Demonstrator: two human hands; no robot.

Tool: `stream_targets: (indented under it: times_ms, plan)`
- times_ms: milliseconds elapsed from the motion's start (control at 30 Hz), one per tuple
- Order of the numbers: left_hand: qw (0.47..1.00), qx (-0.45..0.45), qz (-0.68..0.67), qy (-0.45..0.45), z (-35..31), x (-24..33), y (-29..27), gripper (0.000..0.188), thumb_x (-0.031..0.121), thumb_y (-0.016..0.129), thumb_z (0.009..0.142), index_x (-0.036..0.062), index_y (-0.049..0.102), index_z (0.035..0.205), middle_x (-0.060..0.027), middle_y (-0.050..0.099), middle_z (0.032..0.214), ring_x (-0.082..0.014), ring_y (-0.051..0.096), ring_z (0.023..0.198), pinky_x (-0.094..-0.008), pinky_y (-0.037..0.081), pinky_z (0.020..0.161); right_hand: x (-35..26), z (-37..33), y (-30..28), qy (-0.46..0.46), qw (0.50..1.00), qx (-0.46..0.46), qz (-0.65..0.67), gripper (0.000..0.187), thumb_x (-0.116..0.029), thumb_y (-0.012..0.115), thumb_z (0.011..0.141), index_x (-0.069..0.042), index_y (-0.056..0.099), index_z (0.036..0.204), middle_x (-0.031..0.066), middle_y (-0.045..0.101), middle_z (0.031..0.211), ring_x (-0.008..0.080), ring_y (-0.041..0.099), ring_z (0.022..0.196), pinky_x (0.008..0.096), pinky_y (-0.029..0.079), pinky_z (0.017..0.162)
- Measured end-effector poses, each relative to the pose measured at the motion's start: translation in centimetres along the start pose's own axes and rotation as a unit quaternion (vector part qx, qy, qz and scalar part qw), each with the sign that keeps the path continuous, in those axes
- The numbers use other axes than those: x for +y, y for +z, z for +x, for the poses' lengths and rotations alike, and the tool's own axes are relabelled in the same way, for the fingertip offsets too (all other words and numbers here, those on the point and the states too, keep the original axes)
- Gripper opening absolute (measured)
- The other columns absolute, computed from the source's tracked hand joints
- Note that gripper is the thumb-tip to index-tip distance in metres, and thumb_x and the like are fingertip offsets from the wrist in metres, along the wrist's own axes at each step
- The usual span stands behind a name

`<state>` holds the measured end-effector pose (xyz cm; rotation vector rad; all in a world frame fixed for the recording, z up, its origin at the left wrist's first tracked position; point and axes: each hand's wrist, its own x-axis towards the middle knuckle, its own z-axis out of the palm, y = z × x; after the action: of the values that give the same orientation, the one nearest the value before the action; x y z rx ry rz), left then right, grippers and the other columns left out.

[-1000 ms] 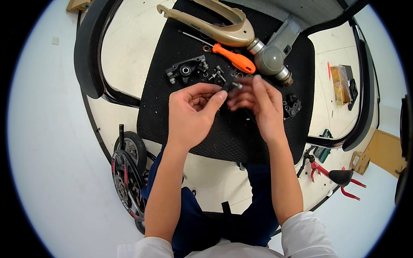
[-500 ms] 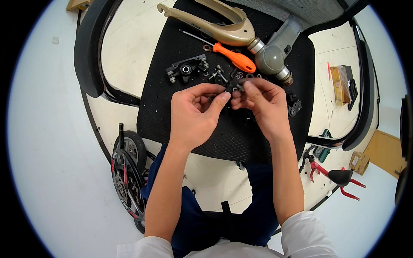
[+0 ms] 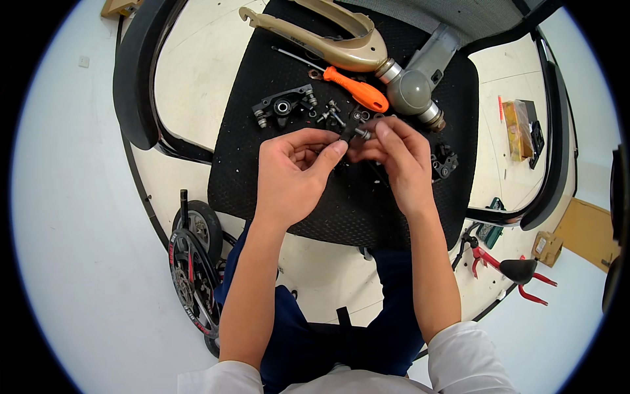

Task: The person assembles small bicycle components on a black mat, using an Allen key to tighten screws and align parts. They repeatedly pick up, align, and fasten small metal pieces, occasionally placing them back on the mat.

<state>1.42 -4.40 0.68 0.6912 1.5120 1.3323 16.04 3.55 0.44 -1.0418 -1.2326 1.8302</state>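
Note:
Over the seat of a black office chair (image 3: 315, 210), my left hand (image 3: 298, 174) pinches a small black metal bracket (image 3: 353, 125) between thumb and forefinger. A silver bolt (image 3: 363, 133) sticks out of the bracket's right side. My right hand (image 3: 403, 157) is closed at that bolt, its thumb and forefinger touching the bolt's end. Just beyond the hands lie several loose bolts (image 3: 333, 113) and small washers. A black brake caliper (image 3: 283, 106) rests to the left of them, and another black caliper part (image 3: 445, 162) is right of my right hand.
An orange-handled screwdriver (image 3: 357, 90) lies behind the small parts. At the back of the seat is a beige bicycle fork (image 3: 341, 59) joined to a grey frame piece (image 3: 413, 88). Chair armrests (image 3: 134, 79) flank the seat. Bicycle wheels (image 3: 197, 226) stand at left; a red fork (image 3: 489, 257) lies at right.
My right hand has shifted slightly left, and its fingers have turned at the bolt, which now shows more. The left hand keeps its pinch on the bracket.

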Motion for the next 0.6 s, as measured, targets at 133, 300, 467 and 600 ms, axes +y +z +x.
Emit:
stream_targets:
  times_ms: [133, 300, 467, 600]
  plan:
    - [0.999, 0.022, 0.011, 0.031, 0.0, -0.2, 0.2, 0.015, 0.006, 0.072, 0.085, -0.0056, 0.071, 0.094, -0.0038, 0.068, 0.075, -0.0025, 0.055, 0.061, -0.0164, 0.042, 0.053, 0.3, 0.2, -0.9, 0.058, 0.997, -0.056, -0.005, 0.023, -0.017, 0.059, 0.097, 0.005, 0.062, 0.094, 0.0095, 0.066, 0.08, 0.0135, 0.065, 0.069, 0.0256, 0.055, 0.067]
    - [1.0, 0.017, 0.018, 0.019, 0.1, -0.3, 0.1, 0.015, 0.004, 0.072, 0.085, -0.0065, 0.07, 0.096, -0.0046, 0.068, 0.08, -0.0044, 0.059, 0.067, -0.0171, 0.047, 0.06, 0.3, -0.1, -0.1, -0.034, 0.998, -0.017, -0.042, 0.012, -0.003, 0.066, 0.09, 0.005, 0.061, 0.097, 0.008, 0.066, 0.082, 0.0127, 0.065, 0.073, 0.0247, 0.055, 0.07]
    - [0.999, 0.022, 0.009, 0.033, 0.1, -0.4, 0.3, 0.014, 0.005, 0.071, 0.085, -0.0064, 0.071, 0.093, -0.0033, 0.067, 0.074, -0.002, 0.053, 0.058, -0.017, 0.04, 0.05, 0.2, -0.1, 0.8, -0.082, 0.995, 0.049, -0.013, 0.015, -0.007, 0.065, 0.092, 0.006, 0.061, 0.099, 0.0089, 0.066, 0.083, 0.0131, 0.065, 0.073, 0.0245, 0.055, 0.07]
    - [0.999, 0.011, 0.026, 0.019, -0.1, -0.1, 0.1, 0.016, 0.004, 0.072, 0.085, -0.0069, 0.069, 0.096, -0.0039, 0.068, 0.079, -0.0035, 0.058, 0.065, -0.0168, 0.046, 0.058, -0.2, 0.3, -0.4, 0.081, 0.995, -0.041, 0.043, 0.025, -0.019, 0.059, 0.098, 0.006, 0.062, 0.097, 0.0101, 0.066, 0.079, 0.014, 0.065, 0.068, 0.0248, 0.054, 0.065]
